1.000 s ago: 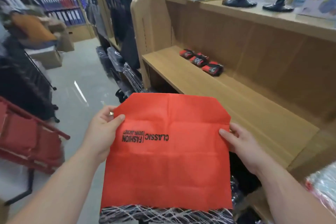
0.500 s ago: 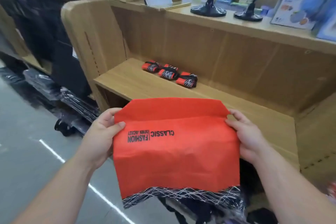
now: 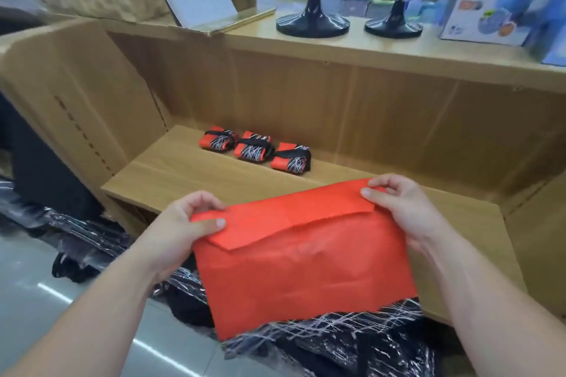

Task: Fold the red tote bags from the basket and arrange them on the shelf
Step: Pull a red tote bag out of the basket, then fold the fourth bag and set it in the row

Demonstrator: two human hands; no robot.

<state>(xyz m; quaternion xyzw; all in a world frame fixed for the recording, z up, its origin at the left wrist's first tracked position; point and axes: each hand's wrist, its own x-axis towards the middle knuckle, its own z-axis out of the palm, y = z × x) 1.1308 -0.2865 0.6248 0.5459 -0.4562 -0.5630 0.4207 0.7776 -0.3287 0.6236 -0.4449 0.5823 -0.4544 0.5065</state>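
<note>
I see both hands, left (image 3: 180, 223) and right (image 3: 401, 208), pinching the red tote bag's (image 3: 306, 269) folded top edge above the shelf (image 3: 190, 174).

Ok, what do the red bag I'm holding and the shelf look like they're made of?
The red bag: likely thin non-woven fabric, matte; it holds crisp, paper-like folds. The shelf: wood-grain board, probably laminate rather than solid wood; smooth, faintly glossy, with straight seams between panels.

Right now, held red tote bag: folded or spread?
Partly folded: red tote bag top flap turned down, pinched by left hand and right hand.
</note>
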